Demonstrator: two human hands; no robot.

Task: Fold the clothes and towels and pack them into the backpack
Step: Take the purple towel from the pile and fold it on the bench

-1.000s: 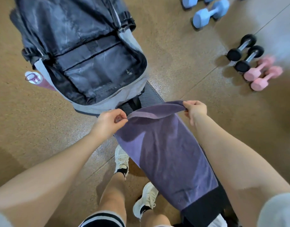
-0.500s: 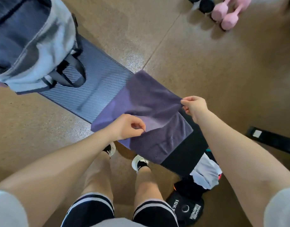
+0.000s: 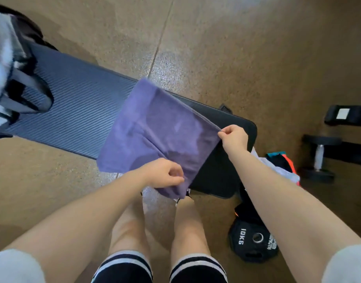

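A purple towel [image 3: 155, 131] lies doubled over on the black padded bench [image 3: 73, 111]. My left hand [image 3: 165, 173] pinches its near corner, and my right hand [image 3: 233, 137] pinches the corner at the right. Only a grey and black edge of the backpack [image 3: 4, 64] shows, with its straps, at the far left end of the bench. A small pile of clothes [image 3: 277, 164] in white, black and orange lies on the floor behind my right forearm.
A black 10 kg weight plate [image 3: 253, 242] lies on the floor near my right leg. A dumbbell [image 3: 318, 156] and a black bar foot [image 3: 347, 115] stand at the right. The floor is brown rubber. My legs stand below the bench edge.
The top edge of the towel has been brought back over the rest, folding it in half. The view has swung right and down, so the backpack has slid to the left edge.
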